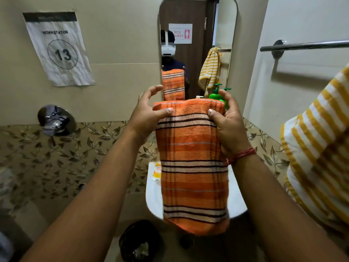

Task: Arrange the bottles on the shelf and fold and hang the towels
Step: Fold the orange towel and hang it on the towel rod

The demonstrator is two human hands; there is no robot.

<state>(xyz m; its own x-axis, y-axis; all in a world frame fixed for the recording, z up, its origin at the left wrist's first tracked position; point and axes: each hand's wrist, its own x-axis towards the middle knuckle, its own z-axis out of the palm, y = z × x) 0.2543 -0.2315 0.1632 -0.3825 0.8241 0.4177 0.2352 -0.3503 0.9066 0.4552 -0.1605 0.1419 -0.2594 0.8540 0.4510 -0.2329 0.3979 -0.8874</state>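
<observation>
Hanging long-axis vertical, folded edge up, the orange woven towel with dark and cream stripes drops below the grip. Left hand pinches the top left corner, thumb forward, other fingers splayed loose. Right hand clamps the top right corner. Green pump bottle just behind.

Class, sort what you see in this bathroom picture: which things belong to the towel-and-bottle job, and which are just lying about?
Part of the job:
orange towel, held by left hand and right hand
yellow towel
green bottle
towel rail

Just lying about:
paper sign
mirror
wall tap
bin
sink
</observation>
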